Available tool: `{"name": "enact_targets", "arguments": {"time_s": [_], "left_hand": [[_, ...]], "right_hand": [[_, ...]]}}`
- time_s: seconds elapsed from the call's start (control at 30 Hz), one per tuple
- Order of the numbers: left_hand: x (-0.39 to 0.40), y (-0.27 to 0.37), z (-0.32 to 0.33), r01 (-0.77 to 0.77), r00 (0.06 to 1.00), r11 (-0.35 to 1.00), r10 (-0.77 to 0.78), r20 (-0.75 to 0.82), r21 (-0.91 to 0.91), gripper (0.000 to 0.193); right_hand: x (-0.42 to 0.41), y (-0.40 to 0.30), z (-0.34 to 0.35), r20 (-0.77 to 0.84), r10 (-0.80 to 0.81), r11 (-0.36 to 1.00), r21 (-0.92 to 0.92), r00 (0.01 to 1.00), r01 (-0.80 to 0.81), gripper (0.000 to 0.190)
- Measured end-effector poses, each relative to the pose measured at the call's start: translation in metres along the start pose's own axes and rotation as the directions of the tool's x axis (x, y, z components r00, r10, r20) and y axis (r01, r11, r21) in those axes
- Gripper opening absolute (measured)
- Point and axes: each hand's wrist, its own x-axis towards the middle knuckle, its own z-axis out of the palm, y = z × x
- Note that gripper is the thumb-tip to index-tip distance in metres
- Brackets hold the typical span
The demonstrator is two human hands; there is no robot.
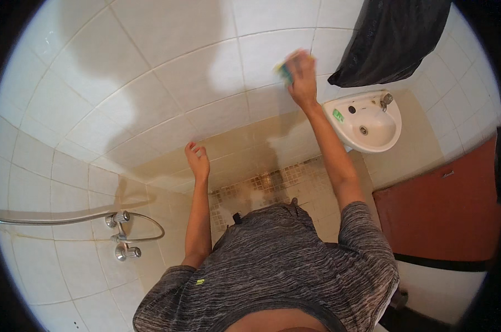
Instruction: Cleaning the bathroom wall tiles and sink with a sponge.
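My right hand (303, 79) is raised against the white wall tiles (275, 45) and looks blurred. In its grip is a yellow and green sponge (284, 73), pressed to or held very near the tiles. My left hand (198, 161) hangs lower, in front of the wall, with its fingers loosely bent and nothing visible in them. Whether it touches the wall I cannot tell. A band of beige tiles (234, 141) runs below the white ones.
To the right a small white washbasin (379, 143) bears a green wrapper or packet (338, 115) and a tap (386, 101). Black cloth (387, 45) hangs above. A shower mixer (121, 235) with a metal hose (55, 222) juts from the left wall. A red-brown door (437, 211) stands right.
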Motion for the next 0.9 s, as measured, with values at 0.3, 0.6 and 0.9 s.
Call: {"name": "enact_targets", "arguments": {"time_s": [0.3,0.6,0.9], "left_hand": [[-0.022,0.094,0.154,0.309,0.929,0.866,-0.186,0.321,-0.393,0.035],[-0.067,0.069,0.108,0.428,0.889,0.828,-0.457,0.004,-0.363,0.031],[-0.174,0.086,0.154,0.523,0.832,0.741,-0.552,0.062,-0.421,0.032]], "right_hand": [[-0.083,-0.045,0.073,0.109,-0.551,0.790,0.386,0.827,0.476,0.062],[0.004,0.043,0.009,-0.210,-0.100,0.954,0.259,0.973,0.154,0.060],[-0.051,-0.096,0.117,-0.130,-0.783,0.531,0.369,0.608,0.763,0.044]]}}
